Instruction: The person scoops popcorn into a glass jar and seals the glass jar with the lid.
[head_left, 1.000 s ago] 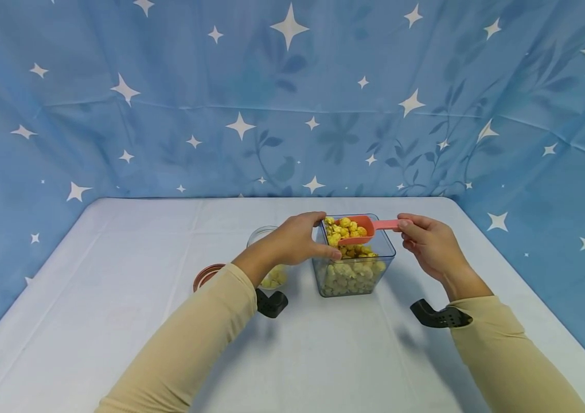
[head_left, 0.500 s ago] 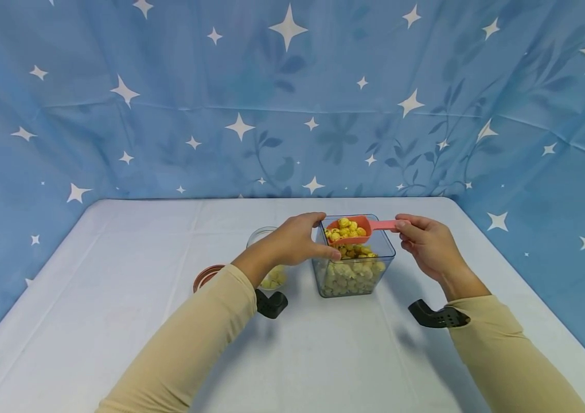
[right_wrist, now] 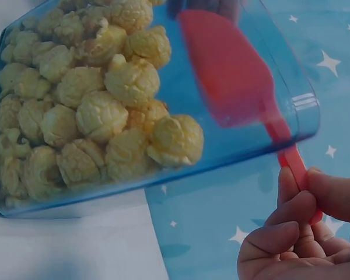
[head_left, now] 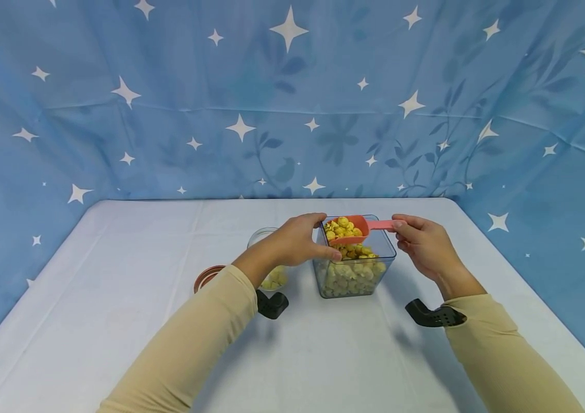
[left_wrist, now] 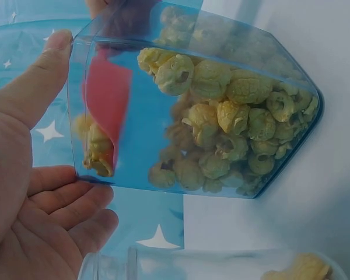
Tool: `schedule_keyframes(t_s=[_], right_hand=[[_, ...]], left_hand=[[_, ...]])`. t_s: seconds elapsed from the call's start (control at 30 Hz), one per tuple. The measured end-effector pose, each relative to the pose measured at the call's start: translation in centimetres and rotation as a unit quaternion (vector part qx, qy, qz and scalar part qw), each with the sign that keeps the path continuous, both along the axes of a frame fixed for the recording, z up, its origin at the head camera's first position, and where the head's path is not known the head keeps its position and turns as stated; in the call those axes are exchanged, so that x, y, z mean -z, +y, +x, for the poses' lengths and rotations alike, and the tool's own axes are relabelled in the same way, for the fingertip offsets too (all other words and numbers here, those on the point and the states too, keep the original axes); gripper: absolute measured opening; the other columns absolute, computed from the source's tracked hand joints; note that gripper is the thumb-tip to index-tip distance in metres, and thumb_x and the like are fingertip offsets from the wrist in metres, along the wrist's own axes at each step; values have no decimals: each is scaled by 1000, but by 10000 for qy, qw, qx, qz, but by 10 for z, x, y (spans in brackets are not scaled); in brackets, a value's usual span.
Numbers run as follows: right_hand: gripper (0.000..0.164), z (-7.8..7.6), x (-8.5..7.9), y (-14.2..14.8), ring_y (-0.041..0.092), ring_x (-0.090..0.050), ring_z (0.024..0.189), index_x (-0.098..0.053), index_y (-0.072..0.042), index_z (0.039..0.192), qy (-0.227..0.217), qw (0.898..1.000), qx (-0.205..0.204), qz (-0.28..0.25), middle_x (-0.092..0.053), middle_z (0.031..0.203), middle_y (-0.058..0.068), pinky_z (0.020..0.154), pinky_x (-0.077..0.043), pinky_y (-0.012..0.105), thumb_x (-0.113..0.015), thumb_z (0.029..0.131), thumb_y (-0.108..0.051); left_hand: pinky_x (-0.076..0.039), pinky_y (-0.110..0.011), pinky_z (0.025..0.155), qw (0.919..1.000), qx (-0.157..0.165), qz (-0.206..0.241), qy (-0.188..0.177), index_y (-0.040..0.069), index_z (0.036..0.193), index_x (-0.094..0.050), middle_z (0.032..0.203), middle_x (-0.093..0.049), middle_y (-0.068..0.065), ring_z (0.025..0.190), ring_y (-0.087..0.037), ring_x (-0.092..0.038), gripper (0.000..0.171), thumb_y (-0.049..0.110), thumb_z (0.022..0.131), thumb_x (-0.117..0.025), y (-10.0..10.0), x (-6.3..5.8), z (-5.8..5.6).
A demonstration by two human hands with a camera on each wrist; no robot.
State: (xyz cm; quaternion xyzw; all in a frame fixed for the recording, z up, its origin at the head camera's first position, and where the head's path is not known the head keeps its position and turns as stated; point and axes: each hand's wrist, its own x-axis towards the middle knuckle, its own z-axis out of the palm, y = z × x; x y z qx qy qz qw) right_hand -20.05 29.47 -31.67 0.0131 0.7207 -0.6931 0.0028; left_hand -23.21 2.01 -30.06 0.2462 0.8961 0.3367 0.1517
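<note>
A clear bluish square container (head_left: 354, 277) holds yellow popcorn (left_wrist: 245, 116) in its lower part. My left hand (head_left: 300, 238) holds it at the top from the left, thumb on one side of the rim and fingers on the other. The handle of a coral-red scoop (head_left: 362, 229) is pinched between the thumb and fingers of my right hand (head_left: 426, 244), to the right of the container. Heaped with popcorn, the scoop's bowl (right_wrist: 227, 70) sits inside the container near the rim, above the rest of the popcorn.
Left of the container, partly behind my left arm, stands a clear jar (head_left: 273, 279) with some popcorn in it. A reddish-brown ring-shaped lid (head_left: 205, 276) lies farther left on the white table (head_left: 132, 252). Behind hangs a blue star-patterned cloth (head_left: 272, 155).
My right hand and the loaded scoop have shifted slightly left within the container. My left hand and the container have stayed in place.
</note>
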Motion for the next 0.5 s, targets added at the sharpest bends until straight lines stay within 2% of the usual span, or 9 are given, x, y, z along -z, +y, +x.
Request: schedule_keyframes(t_s=[0.13,0.2,0.4,0.5], right_hand=[[53,1,0,5,14,-48,88,-43,10,141,-13,9999,-2,-125,-59,97,-2,74,-48,18,-60,103,-23],[48,1,0,8,14,-48,87,-46,7,137,16,9997,-5,-258,-59,96,-2,73,-48,18,-61,102,-22],[12,3,0,13,14,-49,84,-67,-13,110,196,9979,6,-625,-64,92,-2,71,-48,19,-61,102,-18],[11,5,-2,13,14,-49,83,-73,-19,101,304,9969,-6,-720,-64,91,-2,71,-48,19,-62,101,-17]], left_hand=[[-38,-44,111,10000,-3,-13,0,10,158,-30,152,-44,-10,140,-24,-40,95,45,85,-79,1,0,0],[-37,-44,111,10000,-8,-20,3,10,158,-29,153,-44,-10,140,-24,-39,95,45,85,-79,1,0,0],[-36,-45,112,10000,46,-64,45,11,158,-29,153,-43,-9,141,-24,-39,95,46,85,-79,-1,0,-1],[-36,-45,112,9999,94,-101,95,12,158,-30,153,-44,-8,141,-24,-38,94,47,85,-79,-2,0,-2]])
